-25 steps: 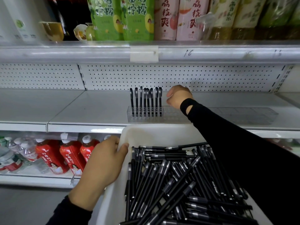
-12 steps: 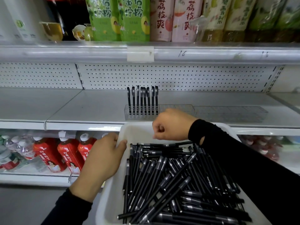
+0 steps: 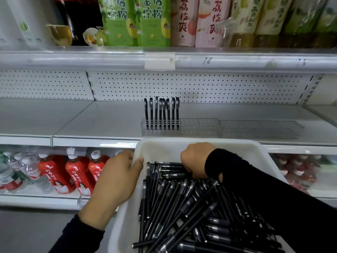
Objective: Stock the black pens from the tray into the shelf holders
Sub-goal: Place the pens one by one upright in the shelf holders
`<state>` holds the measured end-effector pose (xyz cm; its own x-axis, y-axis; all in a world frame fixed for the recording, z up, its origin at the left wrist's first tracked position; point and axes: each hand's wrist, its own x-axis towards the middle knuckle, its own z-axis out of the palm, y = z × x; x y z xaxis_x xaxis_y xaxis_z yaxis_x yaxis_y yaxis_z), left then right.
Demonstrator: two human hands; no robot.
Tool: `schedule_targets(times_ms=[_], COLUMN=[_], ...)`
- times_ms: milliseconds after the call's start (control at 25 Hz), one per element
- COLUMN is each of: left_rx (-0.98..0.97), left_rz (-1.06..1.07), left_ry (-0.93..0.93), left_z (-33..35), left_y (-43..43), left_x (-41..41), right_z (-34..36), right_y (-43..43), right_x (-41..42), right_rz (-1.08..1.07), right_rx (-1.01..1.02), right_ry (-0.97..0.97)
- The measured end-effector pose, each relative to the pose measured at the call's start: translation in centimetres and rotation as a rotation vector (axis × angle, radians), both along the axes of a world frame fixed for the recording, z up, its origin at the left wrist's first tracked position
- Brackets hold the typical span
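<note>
A white tray (image 3: 164, 149) full of loose black pens (image 3: 182, 207) is held in front of the shelf. My left hand (image 3: 116, 181) grips its left rim, thumb inside and fingers outside. At the tray's far end, my right hand (image 3: 196, 160) is down in the pile. Its fingers curl round a black pen there, and the fingertips are hidden. On the middle shelf stands a clear pen holder (image 3: 198, 126). Several black pens (image 3: 161, 114) stand upright in its left end, and the rest of its holes are bare.
A second clear holder (image 3: 260, 129) lies to the right on the same white shelf (image 3: 91, 125), backed by pegboard (image 3: 218, 86). Drink cartons (image 3: 153, 21) fill the shelf above. Red bottles (image 3: 78, 174) stand on the shelf below, left of the tray.
My right hand came back from the holder on the shelf, crossed the tray's far rim and dropped into the pens. My left hand kept its hold on the tray rim.
</note>
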<state>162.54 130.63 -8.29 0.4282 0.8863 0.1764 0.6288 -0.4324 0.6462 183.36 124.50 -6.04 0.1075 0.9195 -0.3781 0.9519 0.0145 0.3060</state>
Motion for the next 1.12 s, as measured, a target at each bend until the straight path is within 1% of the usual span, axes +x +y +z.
schedule_targets(times_ms=[240, 280, 360, 440, 520, 600, 720, 800, 880, 960, 1040, 1120], left_rx=[0.006, 0.006, 0.002, -0.001, 0.000, -0.005, -0.012, -0.015, -0.013, -0.008, -0.005, -0.005], left_rz=[-0.005, -0.005, -0.006, -0.002, -0.001, -0.004, -0.004, -0.003, -0.005, -0.011, -0.017, -0.017], left_ry=[-0.005, -0.001, -0.001, -0.007, -0.003, -0.004, -0.009, -0.011, -0.017, -0.018, -0.016, -0.023], left_z=[-0.1, -0.1, -0.2, -0.3, -0.4, -0.3, -0.2, -0.1, -0.1, 0.0, 0.1, 0.0], left_y=[-0.1, -0.1, 0.0, 0.1, 0.2, 0.1, 0.0, -0.1, -0.1, -0.2, -0.2, -0.1], left_x=[-0.1, -0.1, -0.1, -0.1, -0.1, 0.0, 0.2, 0.3, 0.4, 0.3, 0.3, 0.3], right_z=[0.8, 1.2, 3.0, 5.4, 6.9, 7.1, 6.0, 4.9, 3.5, 2.0, 1.1, 0.6], right_y=[-0.1, -0.1, 0.0, 0.3, 1.0, 2.3, 4.9, 6.7, 8.4, 10.0, 11.1, 12.0], right_x=[0.9, 1.2, 2.2, 3.9, 5.7, 7.5, 9.4, 10.2, 10.7, 11.0, 11.1, 11.1], right_rz=[-0.025, -0.019, -0.046, -0.113, -0.198, -0.281, -0.430, -0.493, -0.529, -0.538, -0.520, -0.507], right_rx=[-0.006, -0.004, 0.044, 0.163, 0.330, 0.487, 0.658, 0.793, 0.928, 1.005, 1.016, 1.005], right_ry=[0.123, 0.169, 0.374, 0.692, 0.985, 1.133, 1.253, 1.280, 1.226, 1.092, 0.920, 0.808])
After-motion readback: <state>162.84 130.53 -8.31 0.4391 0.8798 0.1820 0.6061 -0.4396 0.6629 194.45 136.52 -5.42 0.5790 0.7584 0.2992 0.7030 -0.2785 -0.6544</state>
